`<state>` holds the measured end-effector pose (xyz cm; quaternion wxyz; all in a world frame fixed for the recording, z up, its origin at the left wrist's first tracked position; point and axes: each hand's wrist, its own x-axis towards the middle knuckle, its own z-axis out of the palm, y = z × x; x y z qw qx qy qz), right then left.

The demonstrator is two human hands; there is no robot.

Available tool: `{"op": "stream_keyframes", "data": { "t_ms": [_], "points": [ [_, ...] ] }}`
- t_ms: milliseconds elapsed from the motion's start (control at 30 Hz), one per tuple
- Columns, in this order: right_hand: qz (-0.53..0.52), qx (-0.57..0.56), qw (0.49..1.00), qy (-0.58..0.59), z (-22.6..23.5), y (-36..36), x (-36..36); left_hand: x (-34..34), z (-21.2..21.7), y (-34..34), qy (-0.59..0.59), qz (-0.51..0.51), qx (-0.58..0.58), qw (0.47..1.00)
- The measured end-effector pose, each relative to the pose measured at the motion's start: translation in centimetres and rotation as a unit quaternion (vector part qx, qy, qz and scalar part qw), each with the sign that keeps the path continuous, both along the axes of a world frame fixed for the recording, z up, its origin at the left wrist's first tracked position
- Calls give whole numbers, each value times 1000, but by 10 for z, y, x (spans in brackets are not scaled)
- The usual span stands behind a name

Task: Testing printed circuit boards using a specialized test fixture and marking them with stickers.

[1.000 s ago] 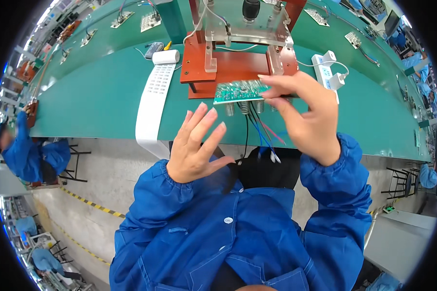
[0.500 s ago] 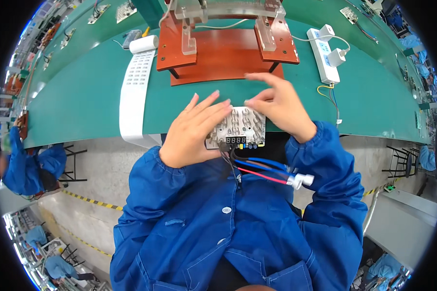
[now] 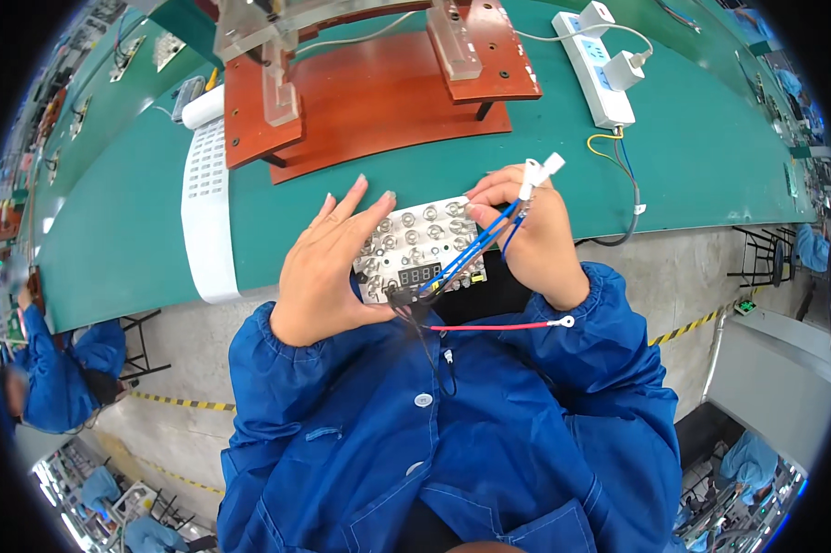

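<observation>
A white circuit board [image 3: 422, 241] with rows of metal springs and a small dark digit display [image 3: 421, 276] is held in front of my body at the table's near edge. My left hand [image 3: 328, 267] grips its left side, fingers spread along the far edge and thumb below. At the far right corner, my right hand [image 3: 531, 235] pinches the board with curled fingers. Blue wires [image 3: 475, 246] run from the board across that hand, ending in white connectors [image 3: 550, 167] above its fingers. A red wire [image 3: 494, 326] with a ring terminal sticks out toward my right sleeve.
Beyond the board stands a red-brown fixture [image 3: 369, 111] with clear blocks on the green table [image 3: 563, 203]. A roll of white labels [image 3: 208, 203] trails over the edge at left. A white power strip [image 3: 595, 69] with plugs lies at far right. Another person [image 3: 61, 369] sits at left.
My right hand has closed on the board's far right corner. The blue wires and white connectors have swung up over it from below. The board has tilted and shifted left in view.
</observation>
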<state>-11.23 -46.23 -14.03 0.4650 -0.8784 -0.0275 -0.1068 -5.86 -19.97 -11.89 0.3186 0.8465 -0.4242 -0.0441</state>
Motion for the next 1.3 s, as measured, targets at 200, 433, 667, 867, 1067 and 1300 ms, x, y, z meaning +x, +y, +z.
{"op": "stream_keyframes", "data": {
  "t_ms": [200,433,667,867,1067,1300],
  "points": [
    [-14,-26,999,-24,-3,3,1,1,-1,-1,-5,2,11,1000],
    [-36,-2,999,-24,0,11,-1,-1,0,0,-9,6,11,1000],
    [-68,-82,991,-80,-1,18,-5,-3,2,-2,-4,8,15,1000],
    [-52,-63,988,-128,-7,7,-10,-1,3,-4,-8,6,1,1000],
    [17,-214,968,-127,7,14,-17,-1,4,4,-19,5,-2,1000],
    [189,-149,971,8,22,-11,-24,-8,-2,1,-37,1,-21,999]
  ]
}}
